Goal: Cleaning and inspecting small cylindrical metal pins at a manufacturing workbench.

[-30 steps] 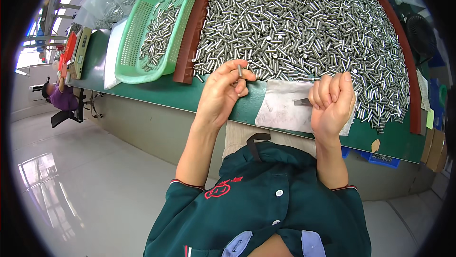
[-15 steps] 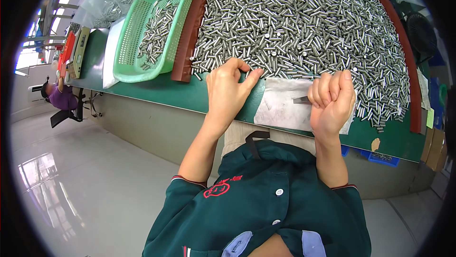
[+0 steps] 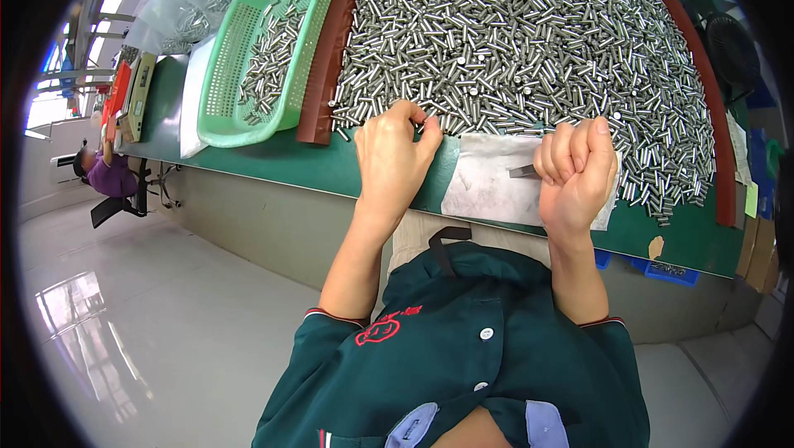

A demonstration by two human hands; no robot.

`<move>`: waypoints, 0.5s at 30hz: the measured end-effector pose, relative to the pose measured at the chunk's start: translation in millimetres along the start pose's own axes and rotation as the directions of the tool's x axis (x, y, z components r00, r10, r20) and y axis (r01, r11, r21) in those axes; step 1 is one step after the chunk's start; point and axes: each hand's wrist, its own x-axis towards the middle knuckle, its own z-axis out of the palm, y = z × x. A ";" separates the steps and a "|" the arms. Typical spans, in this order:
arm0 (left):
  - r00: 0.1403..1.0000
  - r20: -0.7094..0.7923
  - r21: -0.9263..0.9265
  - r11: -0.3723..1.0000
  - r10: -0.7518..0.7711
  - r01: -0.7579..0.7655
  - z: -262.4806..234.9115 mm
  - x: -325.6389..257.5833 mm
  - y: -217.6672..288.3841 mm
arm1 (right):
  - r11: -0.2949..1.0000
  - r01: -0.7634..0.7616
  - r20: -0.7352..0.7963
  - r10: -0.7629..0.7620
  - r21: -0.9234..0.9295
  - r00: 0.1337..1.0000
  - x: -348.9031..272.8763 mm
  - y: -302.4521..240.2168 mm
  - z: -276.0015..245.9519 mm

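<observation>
Short, shiny metal pins [image 3: 513, 34] lie in a wide, dense layer over the green table. At the near left edge of this layer, my left hand [image 3: 389, 143] is closed, thumb and forefinger pinched together. A bit of a metal pin shows between their tips, mostly hidden. My right hand [image 3: 577, 168] is curled into a fist, palm up, at the near right. From it a flat grey metal strip [image 3: 523, 172] sticks out to the left; the rest is covered by the fingers. Under that hand lies a stained white cloth [image 3: 488, 187] at the table's front edge.
Dark red strips [image 3: 321, 96] border the pins left and right. A green mesh basket [image 3: 211, 109] holding more pins stands left. Beyond it is a clear plastic bag [image 3: 169, 14]. A black fan [image 3: 732, 47] stands far right. A person in purple [image 3: 114, 175] sits far left.
My left thumb and forefinger have come closer together, and that hand has shifted slightly left. My right hand has barely moved and keeps hold of the metal strip.
</observation>
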 end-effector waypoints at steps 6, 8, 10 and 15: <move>0.973 0.182 -0.720 0.655 -0.141 0.230 -4.4 -1.4 -4.5 | 1.000 0.003 -0.004 -0.003 -0.003 1.000 -0.4 -1.0 0.6; 0.885 0.453 -0.872 0.154 -0.106 0.464 -5.9 -2.4 -16.1 | 1.000 0.005 -0.011 -0.005 -0.009 1.000 -0.6 -1.1 0.5; 0.863 0.503 -0.863 -0.071 -0.046 0.500 -3.5 -2.5 -24.9 | 1.000 0.002 -0.004 -0.002 0.001 1.000 -0.7 -1.2 0.3; 0.867 0.490 -0.872 -0.026 -0.088 0.490 -4.0 -4.4 -23.3 | 1.000 0.002 -0.009 -0.002 0.001 1.000 -0.9 -1.2 0.8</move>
